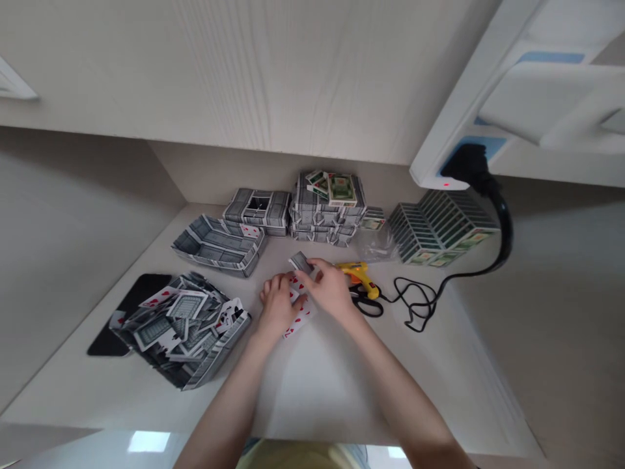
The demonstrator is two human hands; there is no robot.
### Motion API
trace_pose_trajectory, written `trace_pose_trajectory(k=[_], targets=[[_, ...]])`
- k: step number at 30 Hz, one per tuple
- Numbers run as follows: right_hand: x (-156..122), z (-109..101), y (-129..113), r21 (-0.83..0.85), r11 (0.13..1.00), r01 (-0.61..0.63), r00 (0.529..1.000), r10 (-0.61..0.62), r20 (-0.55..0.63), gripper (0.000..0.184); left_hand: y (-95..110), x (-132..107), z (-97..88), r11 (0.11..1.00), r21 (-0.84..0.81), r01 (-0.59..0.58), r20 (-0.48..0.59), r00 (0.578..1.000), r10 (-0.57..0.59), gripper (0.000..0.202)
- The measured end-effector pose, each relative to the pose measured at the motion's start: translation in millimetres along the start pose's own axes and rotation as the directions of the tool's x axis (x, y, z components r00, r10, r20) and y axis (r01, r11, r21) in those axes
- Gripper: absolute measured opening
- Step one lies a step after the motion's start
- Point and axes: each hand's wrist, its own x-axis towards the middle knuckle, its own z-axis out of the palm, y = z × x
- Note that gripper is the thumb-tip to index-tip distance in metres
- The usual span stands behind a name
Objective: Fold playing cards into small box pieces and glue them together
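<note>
My right hand (332,286) pinches a grey-backed playing card (301,262) that looks folded, holding it at the far end of some joined heart cards. Those heart cards (303,315) lie face up on the table, showing red hearts. My left hand (277,305) presses on their left side, fingers curled at the edge and thumb across the face. Partly behind my right hand lie a yellow glue gun (364,279) and black-handled scissors (368,306).
Left stands a card-built box (215,365) full of loose cards, on a black flat object (105,335). Behind are an open card tray (215,244), stacked card-built boxes (325,218) and rows of card packs (434,231). A black cord (505,228) runs up to a power strip (459,124).
</note>
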Motion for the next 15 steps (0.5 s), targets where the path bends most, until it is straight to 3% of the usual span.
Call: trace_pose_trajectory(k=[3, 6, 10, 13, 15], targets=[[21, 19, -7, -0.103, 0.994, 0.041, 0.999, -0.042, -0.005, 0.036, 0, 1, 0.2, 1.0, 0.006, -0.001, 0.008, 1.0, 0.001, 0.046], [27, 18, -1, -0.176, 0.979, 0.098, 0.994, -0.105, -0.033, 0.044, -1, 1, -1.4, 1.0, 0.0, -0.016, 0.006, 1.0, 0.016, 0.048], [16, -19, 40, -0.305, 0.952, -0.029, 0.985, -0.025, -0.173, 0.029, -1, 1, -2.5, 1.0, -0.007, -0.017, 0.005, 1.0, 0.017, 0.053], [1, -55, 82, -0.309, 0.928, -0.206, 0.952, 0.118, -0.281, 0.032, -1, 2, -1.9, 1.0, -0.002, -0.006, 0.0, 1.0, 0.006, 0.052], [-10, -71, 105, -0.244, 0.927, -0.284, 0.94, 0.218, -0.264, 0.038, -1, 2, -1.5, 1.0, 0.0, 0.001, 0.004, 1.0, -0.001, 0.052]])
